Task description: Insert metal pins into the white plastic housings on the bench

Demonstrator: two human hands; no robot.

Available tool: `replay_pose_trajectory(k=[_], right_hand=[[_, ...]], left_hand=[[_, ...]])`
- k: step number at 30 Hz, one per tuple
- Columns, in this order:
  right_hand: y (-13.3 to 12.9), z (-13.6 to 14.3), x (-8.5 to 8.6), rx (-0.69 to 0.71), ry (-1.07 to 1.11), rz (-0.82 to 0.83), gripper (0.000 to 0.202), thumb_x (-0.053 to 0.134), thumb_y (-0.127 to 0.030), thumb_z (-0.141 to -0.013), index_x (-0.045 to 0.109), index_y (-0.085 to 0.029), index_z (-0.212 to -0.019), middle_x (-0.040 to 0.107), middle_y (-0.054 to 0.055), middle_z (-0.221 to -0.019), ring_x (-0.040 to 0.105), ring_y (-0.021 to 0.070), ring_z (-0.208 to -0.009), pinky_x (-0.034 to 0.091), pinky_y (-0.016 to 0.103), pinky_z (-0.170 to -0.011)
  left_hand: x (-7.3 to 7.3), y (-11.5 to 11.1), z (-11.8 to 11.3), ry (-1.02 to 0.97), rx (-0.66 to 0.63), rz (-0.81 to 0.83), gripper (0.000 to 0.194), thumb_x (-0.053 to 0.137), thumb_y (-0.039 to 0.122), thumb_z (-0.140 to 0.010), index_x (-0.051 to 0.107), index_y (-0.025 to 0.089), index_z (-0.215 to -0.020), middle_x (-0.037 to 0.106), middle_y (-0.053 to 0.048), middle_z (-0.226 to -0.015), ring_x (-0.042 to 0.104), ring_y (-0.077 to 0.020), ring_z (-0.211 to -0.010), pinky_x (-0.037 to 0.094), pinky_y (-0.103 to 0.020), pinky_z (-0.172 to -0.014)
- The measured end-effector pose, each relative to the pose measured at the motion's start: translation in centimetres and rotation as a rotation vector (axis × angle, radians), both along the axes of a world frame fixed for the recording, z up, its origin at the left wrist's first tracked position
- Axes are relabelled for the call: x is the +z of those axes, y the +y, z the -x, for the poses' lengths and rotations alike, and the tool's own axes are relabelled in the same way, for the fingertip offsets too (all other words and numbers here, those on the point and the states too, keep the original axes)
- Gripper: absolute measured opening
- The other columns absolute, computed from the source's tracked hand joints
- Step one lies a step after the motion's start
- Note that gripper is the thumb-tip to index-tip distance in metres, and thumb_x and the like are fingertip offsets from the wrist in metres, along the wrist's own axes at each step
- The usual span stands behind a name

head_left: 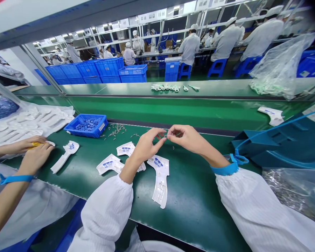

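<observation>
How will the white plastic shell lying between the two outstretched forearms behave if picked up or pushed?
The white shell is probably stiff, judging by its crisp, moulded-looking outline. It looks thin and shallow, so it's likely light for its size. Lying on its broad side on the smooth green table, it would probably slide rather than roll.
</observation>
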State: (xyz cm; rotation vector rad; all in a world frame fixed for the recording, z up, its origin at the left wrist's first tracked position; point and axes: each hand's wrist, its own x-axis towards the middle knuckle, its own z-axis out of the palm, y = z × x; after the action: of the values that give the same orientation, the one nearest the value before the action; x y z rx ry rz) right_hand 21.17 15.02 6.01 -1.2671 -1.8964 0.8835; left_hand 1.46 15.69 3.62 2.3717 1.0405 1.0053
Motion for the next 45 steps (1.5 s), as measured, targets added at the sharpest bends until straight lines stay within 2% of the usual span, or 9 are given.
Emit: replay_pose_trajectory(k=[4, 13, 19, 22, 25, 33, 36, 40, 45], right_hand=[[0.1, -0.1, -0.2, 0.007, -0.008, -0.014, 0.014, 0.059, -0.033, -0.079, 0.063, -0.02, -0.078, 0.062, 0.0, -0.07, 0.053, 0.0148, -0.066, 0.04, 0.027, -0.062], [-0.2, 0.3, 0.1, 0.049, -0.064, -0.124, 0.008, 0.059, -0.029, -0.079, 0.062, -0.022, -0.077, 0.066, 0.002, -0.076, 0.057, 0.0169, -0.07, 0.043, 0.028, -0.067], [0.3, -0.5, -0.4, -0.007, -0.14, -0.102, 0.007, 0.058, -0.027, -0.079, 0.062, -0.022, -0.076, 0.067, 0.001, -0.075, 0.058, 0.017, -0.069, 0.042, 0.028, -0.065], [0.8, -1.1, -0.9, 0.034, -0.211, -0.03, 0.007, 0.058, -0.025, -0.079, 0.062, -0.022, -0.073, 0.067, 0.001, -0.072, 0.059, 0.0174, -0.068, 0.042, 0.029, -0.065], [1.0, -1.6, -1.1, 0.07, -0.188, 0.021, 0.009, 0.059, -0.028, -0.08, 0.064, -0.022, -0.075, 0.068, 0.001, -0.073, 0.059, 0.0178, -0.07, 0.043, 0.03, -0.067], [-0.1, -1.0, 1.0, 0.149, 0.069, 0.211, 0.02, 0.062, -0.04, -0.082, 0.063, -0.02, -0.081, 0.063, 0.002, -0.075, 0.056, 0.0164, -0.071, 0.045, 0.03, -0.066], [-0.7, -0.4, 2.0, 0.175, 0.142, 0.269, 0.021, 0.063, -0.04, -0.08, 0.061, -0.019, -0.081, 0.061, 0.002, -0.074, 0.056, 0.016, -0.071, 0.046, 0.029, -0.066], [-2.4, 0.1, 2.7, 0.263, 0.072, 0.292, 0.017, 0.062, -0.035, -0.079, 0.061, -0.018, -0.08, 0.061, 0.001, -0.076, 0.055, 0.0145, -0.072, 0.045, 0.027, -0.067], [-5.9, 1.0, 1.3, 0.421, -0.165, 0.326, 0.009, 0.057, -0.025, -0.079, 0.062, -0.018, -0.078, 0.06, -0.001, -0.071, 0.051, 0.0127, -0.066, 0.04, 0.024, -0.061]], left_hand=[[0.0, 0.0, -0.1, 0.031, 0.006, 0.006, 0.016, 0.052, 0.027, -0.097, 0.064, 0.022, -0.107, 0.071, -0.003, -0.101, 0.065, -0.0171, -0.092, 0.049, -0.028, -0.082], [-0.5, 0.3, 0.0, 0.124, 0.064, 0.062, 0.036, 0.039, 0.033, -0.102, 0.063, 0.021, -0.078, 0.068, 0.0, -0.076, 0.063, -0.0164, -0.073, 0.046, -0.028, -0.07], [-1.0, 0.5, 0.2, 0.166, 0.089, 0.078, 0.03, 0.042, 0.031, -0.1, 0.064, 0.021, -0.082, 0.069, -0.002, -0.081, 0.064, -0.0192, -0.078, 0.047, -0.031, -0.073], [-1.1, 0.5, 0.4, 0.17, 0.086, 0.07, 0.015, 0.053, 0.026, -0.095, 0.067, 0.021, -0.099, 0.071, -0.005, -0.097, 0.065, -0.0233, -0.095, 0.048, -0.037, -0.085], [-0.5, 0.2, 0.6, 0.132, 0.054, 0.057, 0.027, 0.062, 0.027, -0.091, 0.062, 0.022, -0.117, 0.07, -0.005, -0.113, 0.064, -0.0224, -0.106, 0.047, -0.036, -0.093], [1.1, -1.5, 0.0, 0.024, 0.049, -0.013, 0.008, 0.058, 0.023, -0.094, 0.065, 0.022, -0.094, 0.07, -0.001, -0.092, 0.064, -0.0172, -0.089, 0.048, -0.03, -0.082], [1.8, -3.3, 0.1, -0.001, 0.092, -0.031, 0.008, 0.056, 0.022, -0.095, 0.064, 0.021, -0.096, 0.069, -0.002, -0.094, 0.063, -0.0175, -0.09, 0.047, -0.031, -0.083], [2.1, -8.4, 1.5, -0.021, 0.141, 0.035, 0.019, 0.057, 0.026, -0.095, 0.059, 0.023, -0.113, 0.066, -0.003, -0.11, 0.061, -0.0195, -0.104, 0.047, -0.034, -0.092], [-1.1, -15.6, 2.8, 0.015, 0.258, 0.188, 0.04, 0.061, 0.032, -0.093, 0.047, 0.027, -0.131, 0.058, -0.006, -0.129, 0.054, -0.0227, -0.123, 0.044, -0.038, -0.103]])
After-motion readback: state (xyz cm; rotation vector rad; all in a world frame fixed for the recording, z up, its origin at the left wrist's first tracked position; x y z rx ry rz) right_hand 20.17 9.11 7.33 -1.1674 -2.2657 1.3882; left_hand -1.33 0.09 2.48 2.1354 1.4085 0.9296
